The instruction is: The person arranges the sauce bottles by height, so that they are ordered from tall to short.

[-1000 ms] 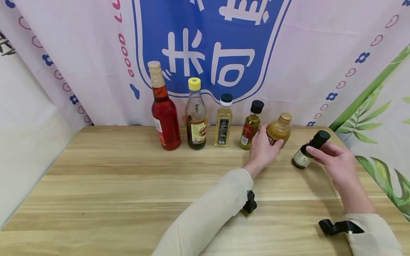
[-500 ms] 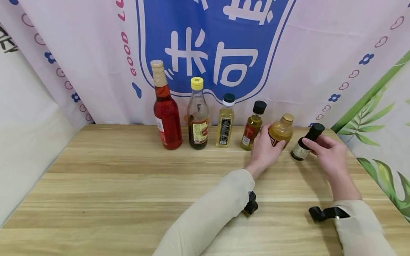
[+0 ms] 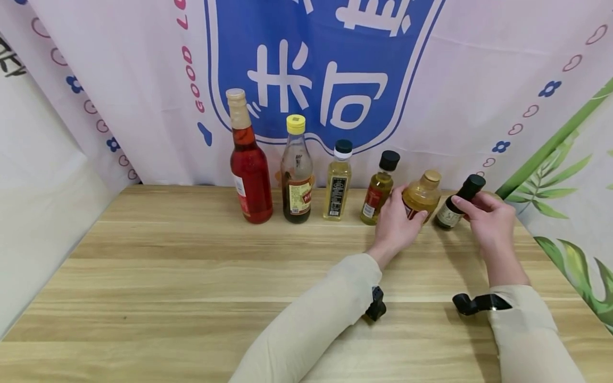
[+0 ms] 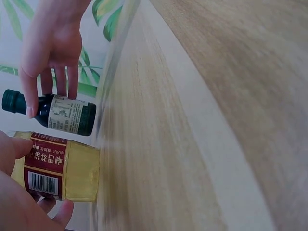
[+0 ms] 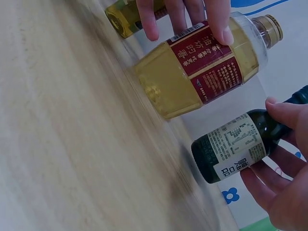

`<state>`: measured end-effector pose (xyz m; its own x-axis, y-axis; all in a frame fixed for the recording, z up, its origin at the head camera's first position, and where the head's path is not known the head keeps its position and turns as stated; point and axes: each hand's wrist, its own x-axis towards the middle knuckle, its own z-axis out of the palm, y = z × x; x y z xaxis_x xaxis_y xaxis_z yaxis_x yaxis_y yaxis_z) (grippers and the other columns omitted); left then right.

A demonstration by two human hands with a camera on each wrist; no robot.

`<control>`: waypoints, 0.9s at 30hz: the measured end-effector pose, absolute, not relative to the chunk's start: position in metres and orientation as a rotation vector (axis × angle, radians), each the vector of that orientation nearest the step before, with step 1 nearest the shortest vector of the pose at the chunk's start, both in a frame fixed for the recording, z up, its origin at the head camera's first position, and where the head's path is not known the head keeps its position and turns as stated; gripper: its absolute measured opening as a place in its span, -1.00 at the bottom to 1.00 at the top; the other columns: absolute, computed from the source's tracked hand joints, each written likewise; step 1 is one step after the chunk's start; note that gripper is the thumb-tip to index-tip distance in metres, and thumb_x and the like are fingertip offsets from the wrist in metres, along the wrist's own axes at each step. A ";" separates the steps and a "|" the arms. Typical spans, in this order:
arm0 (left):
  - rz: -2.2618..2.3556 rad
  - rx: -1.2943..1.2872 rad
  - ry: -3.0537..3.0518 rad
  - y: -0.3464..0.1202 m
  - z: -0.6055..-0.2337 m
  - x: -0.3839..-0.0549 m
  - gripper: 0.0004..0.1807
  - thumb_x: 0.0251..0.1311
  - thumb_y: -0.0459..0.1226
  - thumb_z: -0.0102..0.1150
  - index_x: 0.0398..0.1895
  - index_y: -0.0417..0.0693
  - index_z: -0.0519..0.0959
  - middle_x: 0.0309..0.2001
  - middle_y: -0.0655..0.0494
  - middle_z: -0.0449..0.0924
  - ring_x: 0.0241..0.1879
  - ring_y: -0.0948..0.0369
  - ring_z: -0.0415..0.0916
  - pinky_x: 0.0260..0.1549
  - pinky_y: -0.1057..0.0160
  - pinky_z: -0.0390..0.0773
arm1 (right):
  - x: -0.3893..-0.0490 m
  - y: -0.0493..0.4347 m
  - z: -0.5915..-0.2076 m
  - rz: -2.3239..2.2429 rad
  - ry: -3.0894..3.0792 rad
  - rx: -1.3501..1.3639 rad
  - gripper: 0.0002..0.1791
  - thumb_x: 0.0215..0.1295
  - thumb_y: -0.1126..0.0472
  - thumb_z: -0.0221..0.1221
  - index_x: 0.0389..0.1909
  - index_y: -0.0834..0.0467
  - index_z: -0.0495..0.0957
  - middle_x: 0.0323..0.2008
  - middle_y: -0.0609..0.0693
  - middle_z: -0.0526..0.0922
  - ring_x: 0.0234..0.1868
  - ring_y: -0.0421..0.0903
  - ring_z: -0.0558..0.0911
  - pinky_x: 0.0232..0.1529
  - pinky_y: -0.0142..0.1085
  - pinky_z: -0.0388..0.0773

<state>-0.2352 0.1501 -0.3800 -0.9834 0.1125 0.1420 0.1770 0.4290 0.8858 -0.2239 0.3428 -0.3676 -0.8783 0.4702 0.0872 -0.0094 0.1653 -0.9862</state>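
My left hand (image 3: 396,224) holds a squat bottle of golden oil (image 3: 422,197) with a gold cap, upright on the wooden table. Its dark red label shows in the left wrist view, where thumb and fingers lie around the oil bottle (image 4: 82,171). Just to the right, my right hand (image 3: 494,222) grips a small dark green bottle (image 3: 448,215) near its neck, thumb on one side and fingers on the other. That bottle leans a little in the head view. In the right wrist view the dark bottle (image 5: 231,147) hangs close over the table; whether its base touches is unclear.
Along the back of the table (image 3: 191,298), leftward, stand a tall red bottle (image 3: 251,181), a yellow-capped bottle of dark liquid (image 3: 296,194), a slim pale oil bottle (image 3: 337,189) and a black-capped oil bottle (image 3: 377,197). A printed curtain (image 3: 158,80) hangs behind them.
My right hand has carried the dark green bottle back and slightly left, closer beside the golden oil bottle, and the bottle leans less. The left hand keeps its hold in place.
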 end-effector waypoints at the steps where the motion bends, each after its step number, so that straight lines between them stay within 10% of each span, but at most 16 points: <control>1: -1.622 -0.266 -2.604 0.151 -0.380 -0.235 -0.25 0.39 -0.09 0.38 0.58 0.13 0.29 0.44 0.08 0.53 0.40 0.15 0.53 0.40 0.16 0.52 | -0.224 0.343 -0.367 1.760 -2.082 -0.446 -0.83 0.23 0.19 0.53 -0.22 -0.10 0.79 -0.41 -0.39 0.72 -0.36 -0.46 0.65 -0.33 -0.65 0.61; 27: -1.637 -0.267 -2.613 0.149 -0.381 -0.235 -0.25 0.41 -0.09 0.36 0.59 0.12 0.28 0.46 0.07 0.51 0.42 0.13 0.51 0.43 0.12 0.50 | -0.223 0.343 -0.378 1.628 -2.292 -0.452 -0.80 0.35 0.04 0.44 -0.10 -0.20 0.63 -0.37 -0.57 0.65 -0.24 -0.54 0.61 -0.26 -0.65 0.61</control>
